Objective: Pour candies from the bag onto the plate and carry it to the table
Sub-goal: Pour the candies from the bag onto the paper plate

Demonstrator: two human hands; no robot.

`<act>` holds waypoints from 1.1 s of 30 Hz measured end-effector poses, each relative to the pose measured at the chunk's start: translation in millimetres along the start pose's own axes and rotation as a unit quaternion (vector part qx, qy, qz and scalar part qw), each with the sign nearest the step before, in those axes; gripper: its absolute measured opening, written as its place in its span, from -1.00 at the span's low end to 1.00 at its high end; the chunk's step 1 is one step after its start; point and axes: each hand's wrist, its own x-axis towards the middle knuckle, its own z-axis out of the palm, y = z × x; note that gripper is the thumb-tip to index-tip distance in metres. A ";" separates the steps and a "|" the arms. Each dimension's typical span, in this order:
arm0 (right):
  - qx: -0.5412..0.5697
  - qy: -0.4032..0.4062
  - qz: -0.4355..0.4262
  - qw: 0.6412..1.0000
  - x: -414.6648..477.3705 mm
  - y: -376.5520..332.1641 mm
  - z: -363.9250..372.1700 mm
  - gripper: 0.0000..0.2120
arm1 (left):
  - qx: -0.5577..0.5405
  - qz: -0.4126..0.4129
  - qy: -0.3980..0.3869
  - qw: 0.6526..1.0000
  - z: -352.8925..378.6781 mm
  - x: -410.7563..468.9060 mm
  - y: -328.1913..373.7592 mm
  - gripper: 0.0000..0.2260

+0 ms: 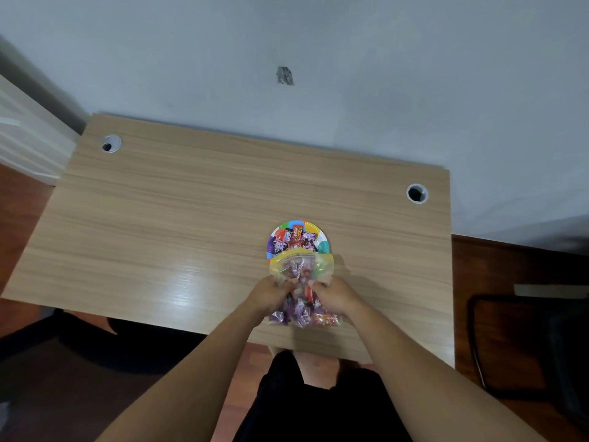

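A small paper plate [322, 244] with a rim of coloured patches lies on the wooden desk, right of centre. Several wrapped candies [295, 238] are piled on it. A clear zip bag [301, 269] with a yellow seal strip is tipped with its mouth over the plate's near edge. More candies [299, 312] fill the bag's lower end by the desk's front edge. My left hand [270, 295] grips the bag's left side. On the other side my right hand [334, 296] holds it too.
The light wooden desk [191, 224] stands against a pale wall, with a round cable hole at the back left [111, 144] and one at the back right [417, 193]. A dark chair [529, 346] stands to the right on the brown floor.
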 end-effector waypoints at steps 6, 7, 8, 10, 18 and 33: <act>0.003 0.001 -0.008 1.000 -2.1 3.2 -3.2 -0.63 | -0.015 0.007 -0.002 1.000 0.8 -5.4 1.9 -0.70; 0.004 0.003 -0.011 1.000 -1.2 4.8 -3.2 -0.64 | -0.020 0.007 0.000 1.000 0.8 -6.8 2.1 -0.69; 0.008 0.004 -0.017 1.000 -1.7 5.5 -3.3 -0.65 | -0.026 0.009 0.002 1.000 1.4 -8.7 2.7 -0.70; 0.025 0.002 -0.025 0.999 -2.7 7.2 -3.7 -0.71 | -0.042 0.010 0.005 0.999 2.3 -10.7 2.7 -0.71; 0.084 0.011 -0.030 0.996 -10.4 9.7 -4.8 -0.68 | -0.096 0.026 0.003 0.995 2.4 -24.6 8.3 -0.69; 0.098 0.010 -0.056 0.994 -14.0 14.4 -3.5 -0.69 | -0.134 0.016 -0.005 0.991 1.2 -32.6 4.8 -0.65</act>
